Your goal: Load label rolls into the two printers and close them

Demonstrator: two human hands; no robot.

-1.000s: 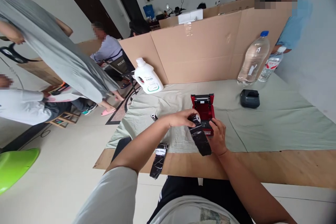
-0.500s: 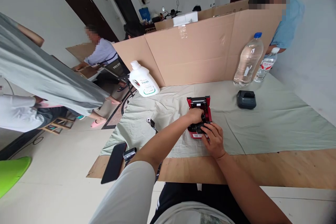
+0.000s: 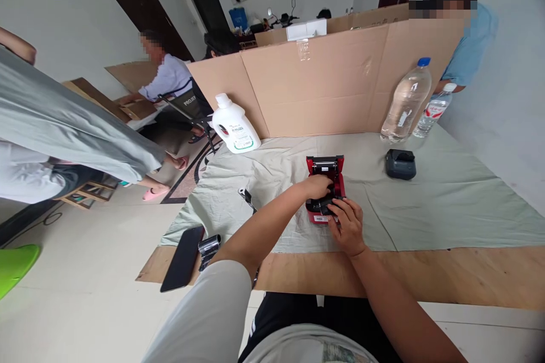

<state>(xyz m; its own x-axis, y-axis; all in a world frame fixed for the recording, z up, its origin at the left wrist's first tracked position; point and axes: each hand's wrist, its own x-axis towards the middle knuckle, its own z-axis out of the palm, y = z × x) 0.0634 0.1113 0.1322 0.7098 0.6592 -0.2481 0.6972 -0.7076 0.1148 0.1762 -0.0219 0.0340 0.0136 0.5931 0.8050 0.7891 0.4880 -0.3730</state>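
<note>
A small red-and-black printer (image 3: 326, 218) stands on the cloth in front of me, its lid (image 3: 325, 165) raised at the back. My left hand (image 3: 318, 187) reaches into its open body from the left, fingers curled; what they hold is hidden. At the front right of the printer is my right hand (image 3: 347, 221), its fingers over a black roll (image 3: 324, 206) inside and its thumb lower at the front. Left of my left forearm lies a shiny black film roll (image 3: 209, 244), beside a flat black tablet-like slab (image 3: 183, 258).
A white jug (image 3: 236, 127) stands at the back left by a cardboard partition (image 3: 315, 91). A large clear bottle (image 3: 406, 103), a smaller bottle (image 3: 433, 110) and a dark boxy device (image 3: 401, 164) are at the right. A black-and-white strip (image 3: 246, 197) lies left of the printer. Other people are nearby.
Both hands stay at the printer with hardly any shift. The whole view has moved slightly, and the standing person at the left has shifted a little leftward.
</note>
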